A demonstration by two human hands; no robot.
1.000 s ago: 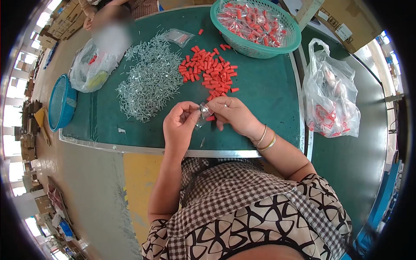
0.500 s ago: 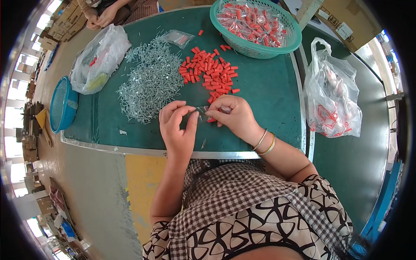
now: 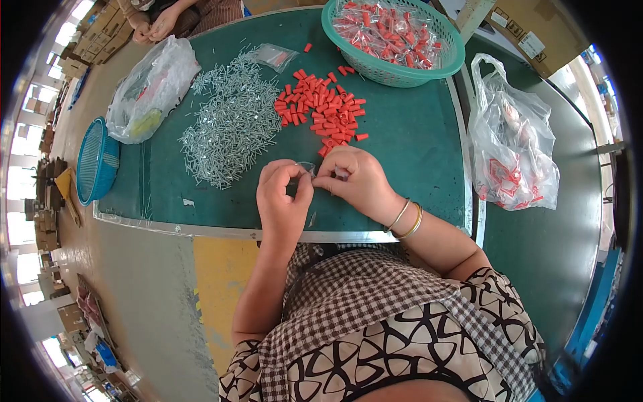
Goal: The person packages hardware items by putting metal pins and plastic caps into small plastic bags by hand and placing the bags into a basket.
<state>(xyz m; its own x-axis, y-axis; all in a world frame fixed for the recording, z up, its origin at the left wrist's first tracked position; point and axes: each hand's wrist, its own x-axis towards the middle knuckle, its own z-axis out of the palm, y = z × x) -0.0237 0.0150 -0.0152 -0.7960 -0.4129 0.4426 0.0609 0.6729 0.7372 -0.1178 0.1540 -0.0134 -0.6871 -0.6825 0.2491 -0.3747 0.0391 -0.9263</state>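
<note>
A small clear plastic bag (image 3: 307, 165) is pinched between my two hands over the near part of the table. My left hand (image 3: 281, 194) grips one side of it with thumb and forefinger. Close against it, my right hand (image 3: 358, 181) is closed on the other side, and more crumpled clear plastic shows in its curled fingers. What the bag contains is too small to make out. Just beyond my right hand lies a heap of red tapered caps (image 3: 328, 110). A broad pile of silver screw-like pins (image 3: 231, 127) spreads out beyond my left hand.
A green basket (image 3: 392, 79) of bagged red caps stands at the far right. White plastic bags lie at left (image 3: 151, 87) and hang at right (image 3: 512, 144). A blue basket (image 3: 98, 161) is by the left edge. Another person's hands (image 3: 157, 27) show at far left.
My left hand has moved right and its fingers have closed in beside my right hand, so the fingertips now nearly meet at the plastic bag.
</note>
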